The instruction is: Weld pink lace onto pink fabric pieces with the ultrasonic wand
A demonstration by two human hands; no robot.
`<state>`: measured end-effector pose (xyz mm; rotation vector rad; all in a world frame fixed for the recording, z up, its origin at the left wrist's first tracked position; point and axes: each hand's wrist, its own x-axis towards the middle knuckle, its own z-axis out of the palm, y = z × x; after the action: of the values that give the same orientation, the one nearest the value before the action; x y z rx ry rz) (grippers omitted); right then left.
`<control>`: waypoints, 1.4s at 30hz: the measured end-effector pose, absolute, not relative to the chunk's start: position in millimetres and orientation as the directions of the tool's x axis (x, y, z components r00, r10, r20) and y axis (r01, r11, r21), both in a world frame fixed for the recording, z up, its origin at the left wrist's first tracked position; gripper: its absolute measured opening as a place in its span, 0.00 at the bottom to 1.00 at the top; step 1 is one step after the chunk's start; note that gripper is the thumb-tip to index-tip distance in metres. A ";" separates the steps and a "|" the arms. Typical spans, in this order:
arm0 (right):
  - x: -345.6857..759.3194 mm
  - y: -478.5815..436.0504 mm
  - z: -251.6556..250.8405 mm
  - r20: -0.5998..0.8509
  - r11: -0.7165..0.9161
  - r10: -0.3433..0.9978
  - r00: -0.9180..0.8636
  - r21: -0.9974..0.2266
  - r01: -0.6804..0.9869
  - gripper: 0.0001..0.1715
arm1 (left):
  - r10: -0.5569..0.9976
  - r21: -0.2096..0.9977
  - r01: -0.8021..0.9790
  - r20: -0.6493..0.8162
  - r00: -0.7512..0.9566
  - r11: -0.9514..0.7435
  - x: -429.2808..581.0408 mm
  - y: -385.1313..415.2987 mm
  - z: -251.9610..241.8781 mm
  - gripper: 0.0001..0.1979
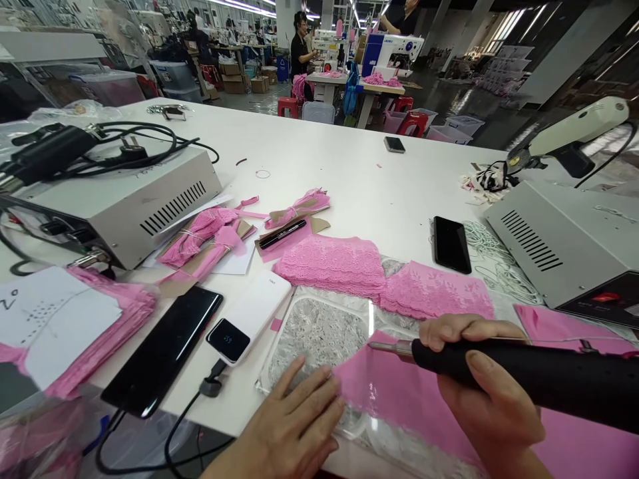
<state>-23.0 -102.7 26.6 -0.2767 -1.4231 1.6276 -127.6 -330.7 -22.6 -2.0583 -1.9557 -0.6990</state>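
My right hand point(492, 392) is wrapped around a thick black handpiece point(479, 362) with a slim metal tip. That tip rests at the upper edge of a pink fabric piece point(399, 386), touching it or just above; I cannot tell which. My left hand point(294, 419) lies flat with its fingers stretched out, fingertips at the left corner of the fabric. Beneath the fabric is a clear plastic-covered board point(319, 326) with a grey, rough surface. Just beyond stand two stacks of pink lace pieces, one left point(332, 263) and one right point(434, 289).
A power bank point(262, 309) and a large black phone point(164, 349) lie left, with cables. Grey vented boxes stand left point(144, 206) and right point(574, 239). A smaller phone point(450, 244), black marker point(282, 234) and tied pink bundles point(204, 233) lie on the white table point(319, 159).
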 end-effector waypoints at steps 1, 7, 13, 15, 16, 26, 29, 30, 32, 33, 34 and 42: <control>-22.6 -103.1 26.8 0.391 0.099 0.738 -0.550 -0.869 -0.485 0.04 | 0.877 0.164 0.982 0.481 0.001 -0.091 -127.2 -330.8 -22.3 0.16; -23.4 -114.3 30.6 0.373 0.032 0.713 -0.594 -0.864 -0.503 0.05 | 0.866 0.156 0.985 0.501 -0.009 -0.080 -125.4 -334.5 -21.3 0.14; -27.3 -122.0 34.4 0.361 0.021 0.708 -0.607 -0.870 -0.492 0.06 | 0.862 0.177 0.982 0.506 -0.029 -0.071 -125.5 -336.4 -20.4 0.13; -27.4 -121.1 33.6 0.363 0.030 0.706 -0.608 -0.874 -0.486 0.06 | 0.861 0.185 0.980 0.508 -0.032 -0.073 -125.6 -336.2 -20.3 0.13; -27.2 -120.4 33.0 0.367 0.039 0.702 -0.610 -0.875 -0.483 0.05 | 0.863 0.189 0.979 0.505 -0.033 -0.073 -125.7 -336.2 -20.2 0.13; -26.1 -132.8 33.2 0.341 -0.026 0.659 -0.670 -0.880 -0.474 0.06 | 0.879 0.210 0.976 0.474 -0.050 -0.058 -125.5 -337.5 -16.3 0.14; -27.6 -139.9 34.5 0.332 -0.052 0.627 -0.705 -0.885 -0.463 0.06 | 0.886 0.212 0.975 0.462 -0.046 -0.060 -126.2 -337.2 -15.8 0.14; -28.2 -141.6 34.7 0.328 -0.054 0.619 -0.714 -0.889 -0.455 0.06 | 0.887 0.213 0.975 0.460 -0.044 -0.062 -126.5 -337.2 -15.8 0.14; -29.3 -143.6 34.8 0.325 -0.053 0.612 -0.721 -0.893 -0.447 0.06 | 0.882 0.213 0.975 0.469 -0.045 -0.063 -126.9 -337.4 -16.0 0.14; -29.7 -144.1 34.9 0.326 -0.052 0.612 -0.721 -0.893 -0.448 0.07 | 0.878 0.213 0.975 0.476 -0.047 -0.063 -127.0 -337.6 -16.0 0.14; -30.1 -144.4 35.1 0.325 -0.051 0.614 -0.719 -0.893 -0.447 0.07 | 0.875 0.213 0.975 0.482 -0.048 -0.064 -127.0 -337.7 -16.0 0.14; -34.2 -146.8 35.3 0.338 -0.027 0.603 -0.723 -0.897 -0.442 0.07 | 0.895 0.190 0.978 0.446 -0.011 -0.082 -127.2 -336.9 -20.7 0.16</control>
<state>-34.2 -146.8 35.3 -0.1747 -1.5256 1.8337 -127.2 -336.9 -20.7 -2.0749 -1.9977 -0.6968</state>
